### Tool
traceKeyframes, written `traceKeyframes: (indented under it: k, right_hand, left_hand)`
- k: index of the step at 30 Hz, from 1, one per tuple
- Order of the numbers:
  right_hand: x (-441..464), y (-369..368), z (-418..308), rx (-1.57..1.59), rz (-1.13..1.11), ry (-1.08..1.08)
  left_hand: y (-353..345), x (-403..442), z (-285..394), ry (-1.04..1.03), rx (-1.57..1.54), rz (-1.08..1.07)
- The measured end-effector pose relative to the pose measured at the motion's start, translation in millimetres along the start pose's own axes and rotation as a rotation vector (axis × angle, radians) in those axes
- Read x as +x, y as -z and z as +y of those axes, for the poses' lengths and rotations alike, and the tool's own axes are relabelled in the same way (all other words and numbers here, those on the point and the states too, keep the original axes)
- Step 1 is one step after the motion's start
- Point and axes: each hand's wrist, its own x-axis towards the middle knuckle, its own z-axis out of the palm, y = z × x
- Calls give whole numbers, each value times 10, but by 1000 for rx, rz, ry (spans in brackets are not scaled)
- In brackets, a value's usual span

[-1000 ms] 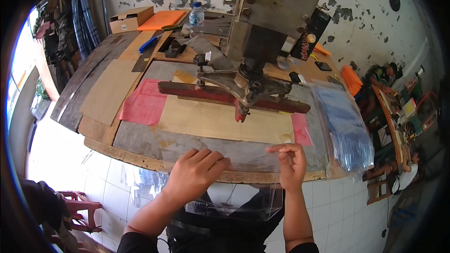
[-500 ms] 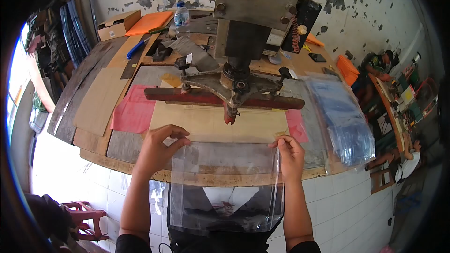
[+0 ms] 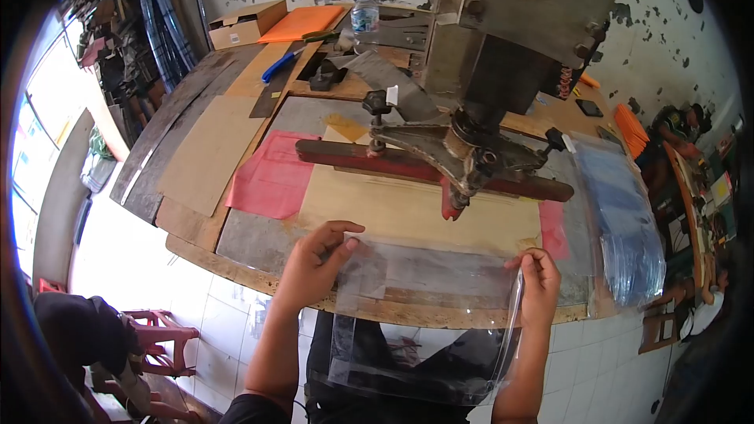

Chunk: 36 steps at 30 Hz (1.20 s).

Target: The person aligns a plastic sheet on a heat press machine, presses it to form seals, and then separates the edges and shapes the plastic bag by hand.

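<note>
A clear plastic sheet [image 3: 440, 283], folded at its sides, hangs over the front edge of the table toward my lap. My left hand [image 3: 318, 263] pinches its upper left corner between thumb and fingers. At the upper right corner, my right hand [image 3: 538, 286] grips the same sheet. Just beyond both hands lies a cream-coloured board [image 3: 377, 212] on pink sheeting [image 3: 271, 177]. Above the board stands a press head with a long red bar [image 3: 369, 161], which hides part of the board's far side. The sheet's top edge lies close to the board's near edge.
A stack of bluish clear plastic [image 3: 620, 212] lies on the right. Farther back are a water bottle [image 3: 364, 20], a blue-handled cutter [image 3: 279, 67], a cardboard box [image 3: 247, 25] and orange sheets [image 3: 302, 23]. A red stool [image 3: 161, 338] stands lower left. Other people sit at both sides.
The camera view has turned left, so the table and press appear farther right and tilted. Both hands still hold the sheet's corners. A person at the lower left shows more.
</note>
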Motion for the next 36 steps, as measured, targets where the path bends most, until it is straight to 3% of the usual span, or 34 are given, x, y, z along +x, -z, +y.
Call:
traceKeyframes:
  k: [5, 18, 28, 34, 36]
  right_hand:
    - [1, 7, 12, 41, -23, 2]
    - [-12, 16, 23, 105, -17, -11]
    - [-30, -26, -90, 46, -18, 2]
    - [56, 135, -221, -130, -213, 156]
    - [74, 131, -409, -411, -296, 369]
  left_hand:
    - [-7, -13, -85, 17, -152, -6]
    - [15, -39, -77, -3, -81, 7]
    - [4, -49, -68, 64, -198, 14]
    - [-3, -33, -44, 53, -207, 54]
    - [4, -36, 23, 78, -97, 71]
